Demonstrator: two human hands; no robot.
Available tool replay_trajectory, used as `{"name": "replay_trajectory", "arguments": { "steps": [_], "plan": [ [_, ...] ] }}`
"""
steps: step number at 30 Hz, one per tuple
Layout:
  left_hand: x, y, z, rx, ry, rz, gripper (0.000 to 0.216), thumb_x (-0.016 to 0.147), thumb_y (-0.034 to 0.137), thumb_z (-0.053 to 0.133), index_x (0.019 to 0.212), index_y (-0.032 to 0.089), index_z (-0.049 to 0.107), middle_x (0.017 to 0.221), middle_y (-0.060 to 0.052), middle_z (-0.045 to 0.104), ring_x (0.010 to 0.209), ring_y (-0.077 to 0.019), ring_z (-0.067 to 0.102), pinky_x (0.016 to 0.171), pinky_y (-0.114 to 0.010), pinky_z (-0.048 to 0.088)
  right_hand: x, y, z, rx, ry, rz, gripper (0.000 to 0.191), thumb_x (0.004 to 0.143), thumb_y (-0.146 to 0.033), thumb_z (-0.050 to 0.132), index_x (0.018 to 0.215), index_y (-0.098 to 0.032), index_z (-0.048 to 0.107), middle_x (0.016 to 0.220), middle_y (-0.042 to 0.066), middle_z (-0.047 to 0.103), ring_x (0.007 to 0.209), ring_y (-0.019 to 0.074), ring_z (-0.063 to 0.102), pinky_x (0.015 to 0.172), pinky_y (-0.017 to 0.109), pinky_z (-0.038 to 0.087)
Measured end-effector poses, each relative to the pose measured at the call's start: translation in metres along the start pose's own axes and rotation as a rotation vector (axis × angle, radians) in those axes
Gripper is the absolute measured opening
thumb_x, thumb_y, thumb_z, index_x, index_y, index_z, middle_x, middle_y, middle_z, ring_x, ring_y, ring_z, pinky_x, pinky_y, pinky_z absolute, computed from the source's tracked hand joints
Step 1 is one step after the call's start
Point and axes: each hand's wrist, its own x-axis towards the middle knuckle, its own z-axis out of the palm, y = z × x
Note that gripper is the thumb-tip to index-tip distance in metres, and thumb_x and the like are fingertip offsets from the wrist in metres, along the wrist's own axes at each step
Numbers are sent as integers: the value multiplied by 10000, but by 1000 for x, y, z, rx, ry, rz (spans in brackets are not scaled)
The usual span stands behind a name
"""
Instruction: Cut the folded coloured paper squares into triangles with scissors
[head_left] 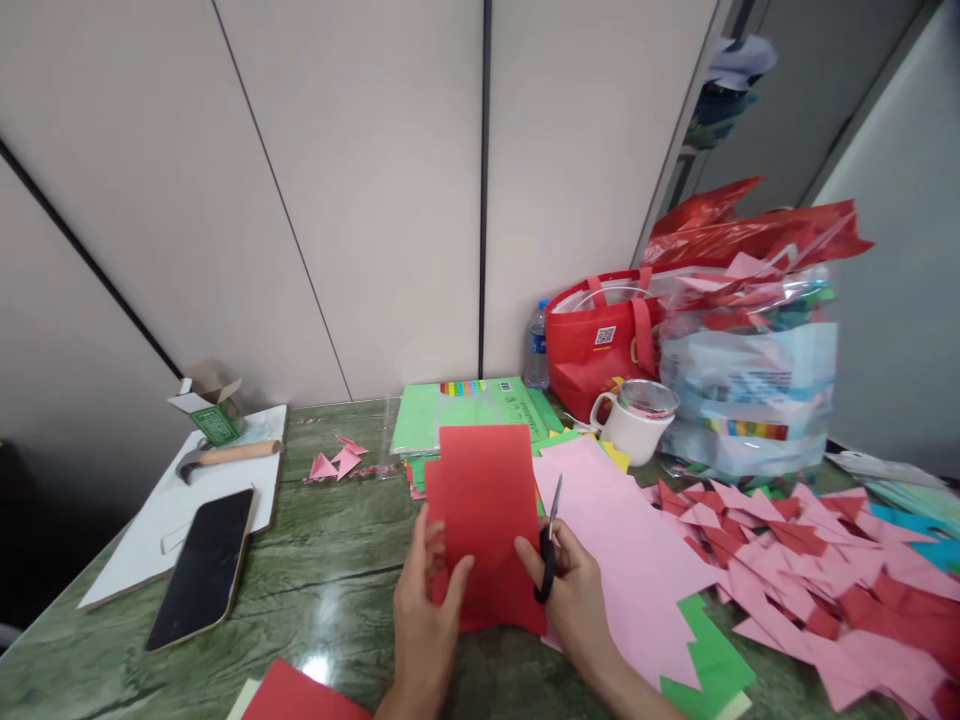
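Note:
Upright in front of me is a sheet of red paper (487, 520), with a second red layer showing along its left edge. My left hand (431, 595) grips the lower left side, thumb in front and fingers partly hidden behind. My right hand (570, 590) is closed on scissors (550, 565) with black handles, blades pointing up; its thumb also rests at the paper's right edge. Under and beside the right hand lie pink sheets (622, 530) with stepped edges. More red paper (300, 695) lies at the front edge of the view.
Folded pink and red paper pieces (825, 570) are heaped at right. Behind stand a white mug (637, 430), a red bag (600, 345), a bottle (537, 345) and a plastic bag (750, 390). A green paper pack (465, 400), phone (202, 570), hammer (232, 453) and small box (214, 415) lie further left.

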Motion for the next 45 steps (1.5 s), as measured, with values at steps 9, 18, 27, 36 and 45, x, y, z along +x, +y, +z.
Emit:
{"name": "replay_trajectory", "arguments": {
  "steps": [9,18,27,36,45],
  "plan": [
    [3,4,0,12,-86,85,470,768,278,521,1225,283,414,1022,-42,503,899,-177,536,785,-311,456,3,-4,-9,-1,22,17,229,689,-358,597,763,-190,459,535,-67,321,479,82,279,434,188,247],
    [0,9,1,185,-143,132,444,774,270,510,1212,295,441,1095,-51,447,976,-187,489,822,-312,422,1,-7,-8,26,25,-2,241,689,-379,595,767,-192,464,584,-55,406,500,90,338,461,199,282],
    [-4,10,2,207,-115,174,502,795,252,484,1275,287,341,1022,-47,459,935,-173,491,787,-292,423,-2,-6,-8,34,20,-7,251,701,-384,587,800,-183,474,637,-23,478,535,104,391,499,216,332],
    [-7,20,3,368,-61,477,479,803,173,458,1264,254,354,1189,-99,414,1120,-224,405,927,-405,337,0,-7,-9,87,42,-38,255,708,-378,585,828,-185,470,713,-2,540,595,122,469,537,220,377],
    [-10,25,8,-216,-131,-36,572,676,276,626,1206,187,430,1144,-95,564,1048,-250,513,894,-380,398,-4,-13,-8,75,23,-80,233,706,-349,591,821,-176,486,732,3,541,633,123,478,571,222,375]
  ]
}}
